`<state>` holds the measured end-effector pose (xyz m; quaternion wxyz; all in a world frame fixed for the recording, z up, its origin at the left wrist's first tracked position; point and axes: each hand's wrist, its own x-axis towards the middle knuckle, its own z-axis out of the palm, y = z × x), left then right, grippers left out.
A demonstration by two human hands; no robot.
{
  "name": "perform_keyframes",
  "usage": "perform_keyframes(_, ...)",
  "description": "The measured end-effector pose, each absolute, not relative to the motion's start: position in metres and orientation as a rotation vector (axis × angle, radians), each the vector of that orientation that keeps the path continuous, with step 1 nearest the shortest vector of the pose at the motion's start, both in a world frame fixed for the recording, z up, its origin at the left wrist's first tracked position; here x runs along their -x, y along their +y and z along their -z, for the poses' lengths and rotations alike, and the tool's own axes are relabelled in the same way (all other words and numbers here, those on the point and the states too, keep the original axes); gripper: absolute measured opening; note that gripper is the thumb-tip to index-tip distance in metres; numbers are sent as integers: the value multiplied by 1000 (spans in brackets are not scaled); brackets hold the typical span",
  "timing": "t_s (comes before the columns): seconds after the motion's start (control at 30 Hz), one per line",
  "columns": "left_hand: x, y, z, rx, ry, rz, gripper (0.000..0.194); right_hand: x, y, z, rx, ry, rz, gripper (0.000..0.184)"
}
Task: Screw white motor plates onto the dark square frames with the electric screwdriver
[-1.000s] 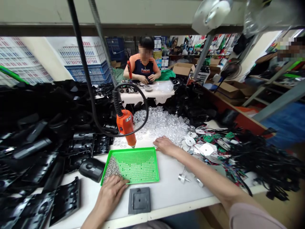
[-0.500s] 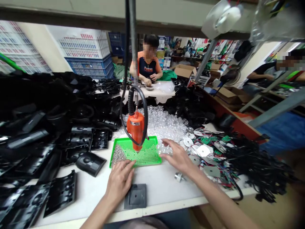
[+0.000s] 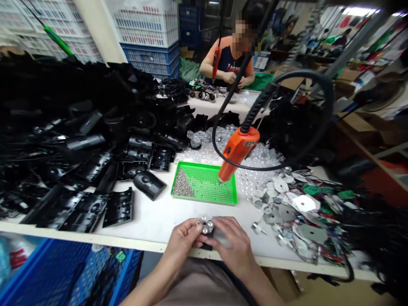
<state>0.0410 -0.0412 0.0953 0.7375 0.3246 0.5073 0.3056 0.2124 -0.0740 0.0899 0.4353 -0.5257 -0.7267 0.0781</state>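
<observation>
A clear plastic lens piece (image 3: 205,225) with several round lenses is between my two hands near the table's front edge. My left hand (image 3: 185,238) pinches its left side with thumb and fingers. My right hand (image 3: 234,240) curls round its right side, fingertips and thumb at its edge. Beneath the piece, a dark square block (image 3: 204,245) is mostly hidden by the hands. Beyond them lies a green perforated tray (image 3: 207,199) with small metal screws (image 3: 183,185) heaped at its left. Over the tray's right side hangs an orange electric screwdriver (image 3: 237,153) on a looped black cable.
Black plastic housings (image 3: 117,208) cover the left of the table. Clear lens pieces (image 3: 258,157) are heaped behind the tray. Wired boards and white discs (image 3: 306,203) lie at right. A blue crate (image 3: 73,263) stands below, front left. A co-worker (image 3: 229,63) sits opposite.
My right hand has brought a clear lens piece from the heap toward the front edge. My left hand has left the tray and joined it. The view has swung, and the hanging screwdriver has swayed.
</observation>
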Motion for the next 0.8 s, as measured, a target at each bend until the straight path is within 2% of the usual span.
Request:
perform_keyframes(0.1, -29, -52, -98, -718, 1062, -607, 44, -204, -88, -89, 1203, -2091, 216, 26)
perform_keyframes(0.17, -22, -58, -96, -787, 1052, -545, 43, -200, -97, -87, 1163, -2191, 353, 26)
perform_keyframes(0.33, -11, -69, -92, -917, 1050, -420, 43, -196, -108, -77, 1163, -2260, 261, 23)
perform_keyframes(0.4, -7, -67, -96, -1169, 1075, -367, 40, -197, -107, -74, 1212, -2202, 193, 20)
perform_keyframes(0.5, 0, -56, -97, -1723, 1231, -384, 23, -198, -100, -68, 1313, -2080, 152, 22)
perform_keyframes(0.53, 2, -51, -95, -1899, 1253, -412, 28, -197, -97, -67, 1320, -2075, 157, 22)
perform_keyframes(0.6, 4, -42, -86, -2183, 1181, -461, 53, -195, -92, -67, 1324, -2113, 188, 21)
perform_keyframes(0.63, 5, -38, -79, -2292, 1108, -475, 60, -194, -90, -68, 1346, -2138, 208, 21)
perform_keyframes(0.73, 4, -31, -56, -2484, 991, -570, 55, -188, -90, -71, 1530, -2212, 233, 18)
perform_keyframes(0.8, 4, -27, -40, -2543, 1003, -701, 58, -184, -90, -70, 1653, -2271, 203, 34)
